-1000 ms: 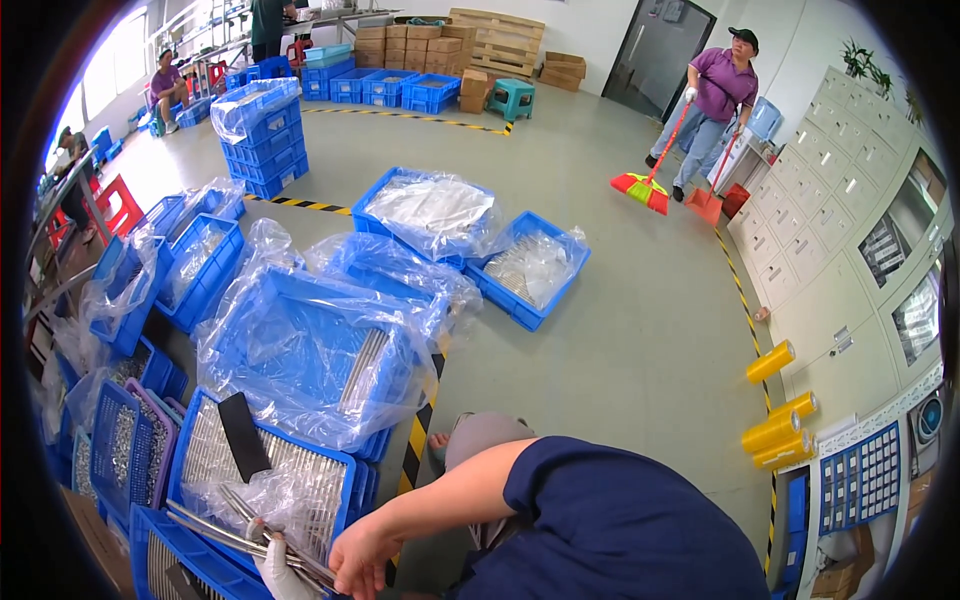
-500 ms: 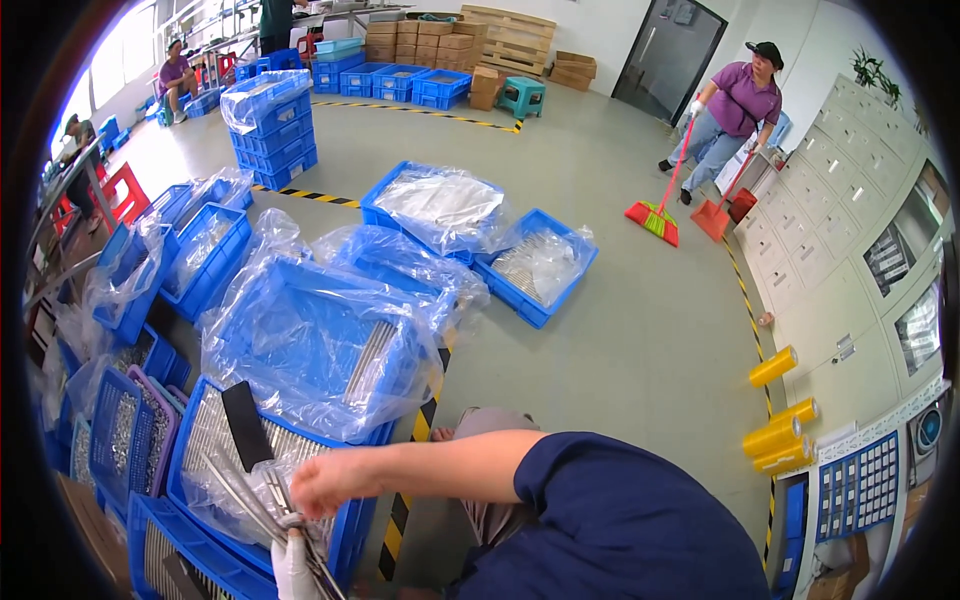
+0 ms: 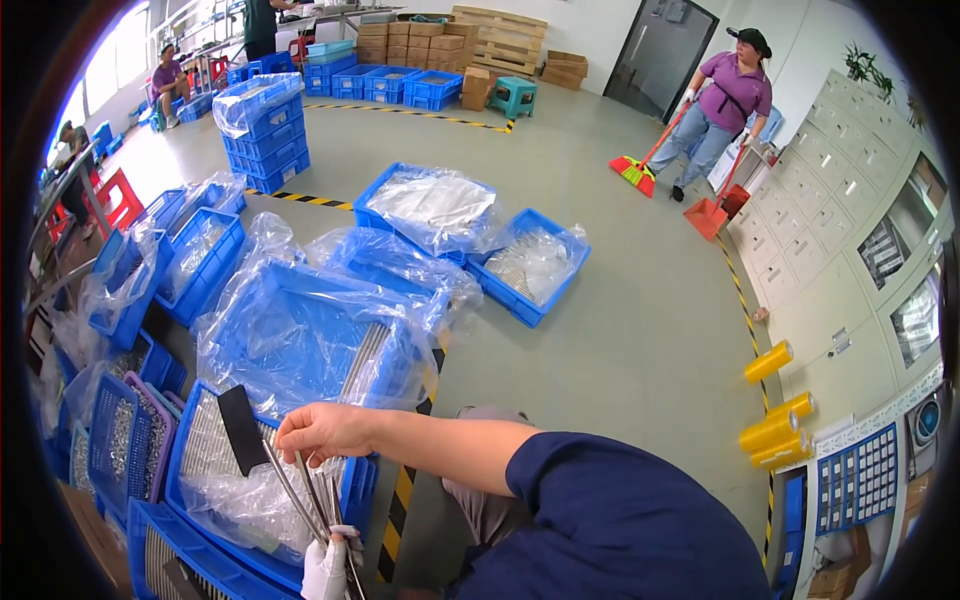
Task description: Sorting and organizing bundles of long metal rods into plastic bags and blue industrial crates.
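Observation:
My left hand (image 3: pixel 325 568), in a white glove, is closed around a bundle of thin metal rods (image 3: pixel 291 492) at the lower edge. The rods stick up at a slant and fan apart. My bare right hand (image 3: pixel 330 432) is above the bundle, its fingers pinched at the upper end of one rod. Both hands are over a blue crate (image 3: pixel 178 480) filled with rows of metal rods. Clear plastic film (image 3: pixel 240 508) and a black strip (image 3: pixel 242 428) lie on those rows.
A film-lined blue crate (image 3: pixel 285 330) holding some rods lies just beyond. Baskets of small metal parts (image 3: pixel 118 440) stand left. A person (image 3: pixel 735 95) with a broom (image 3: pixel 633 176) and dustpan (image 3: pixel 706 218) is at far right. Yellow rolls (image 3: pixel 770 430) lie by the cabinets (image 3: pixel 810 260).
My right hand has moved up and away from the left hand. The left hand and rod bundle have shifted right. The person's broom has swung left.

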Available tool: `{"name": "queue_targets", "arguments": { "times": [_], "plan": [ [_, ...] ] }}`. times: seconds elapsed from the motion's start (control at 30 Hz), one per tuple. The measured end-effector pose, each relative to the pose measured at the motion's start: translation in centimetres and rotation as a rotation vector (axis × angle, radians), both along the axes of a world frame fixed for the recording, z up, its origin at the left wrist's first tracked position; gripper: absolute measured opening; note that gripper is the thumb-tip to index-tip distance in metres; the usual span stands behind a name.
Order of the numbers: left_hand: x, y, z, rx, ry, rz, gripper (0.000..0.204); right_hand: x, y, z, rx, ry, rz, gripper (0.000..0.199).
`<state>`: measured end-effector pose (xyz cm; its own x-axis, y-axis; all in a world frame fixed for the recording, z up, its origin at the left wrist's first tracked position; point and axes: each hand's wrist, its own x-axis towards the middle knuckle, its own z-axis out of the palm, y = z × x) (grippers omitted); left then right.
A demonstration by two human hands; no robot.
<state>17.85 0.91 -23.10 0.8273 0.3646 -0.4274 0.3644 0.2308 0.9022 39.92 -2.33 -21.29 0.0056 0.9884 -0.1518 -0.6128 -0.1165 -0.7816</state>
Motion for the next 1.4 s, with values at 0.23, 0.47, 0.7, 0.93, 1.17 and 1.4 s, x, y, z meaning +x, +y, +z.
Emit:
{"name": "queue_targets", "arguments": {
  "times": [0.23,0.47,0.7,0.93,1.17,1.4],
  "plan": [
    [-0.2,0.0,0.0,0.027,0.006,0.007,0.035,0.0,-0.2,0.1,-0.028,-0.005,-0.006,0.012],
    [-0.2,0.0,0.1,0.012,-0.011,0.049,0.032,-0.4,-0.4,0.1,-0.035,0.001,0.009,0.013],
    [0.0,-0.1,0.2,0.035,0.013,0.059,0.033,-0.4,-0.4,-0.2,-0.092,-0.128,-0.060,0.014],
    [-0.2,0.1,-0.2,0.027,-0.009,0.063,0.034,-0.8,-0.5,0.1,-0.119,0.045,-0.071,0.015],
    [-0.2,0.3,-0.5,0.035,0.004,0.060,0.035,-1.1,-0.8,0.2,-0.113,-0.255,0.082,0.017],
    [-0.5,0.5,0.0,-0.018,0.018,0.123,0.037,-4.6,-1.0,-0.9,-0.114,-0.400,0.064,0.018]
  ]
}}
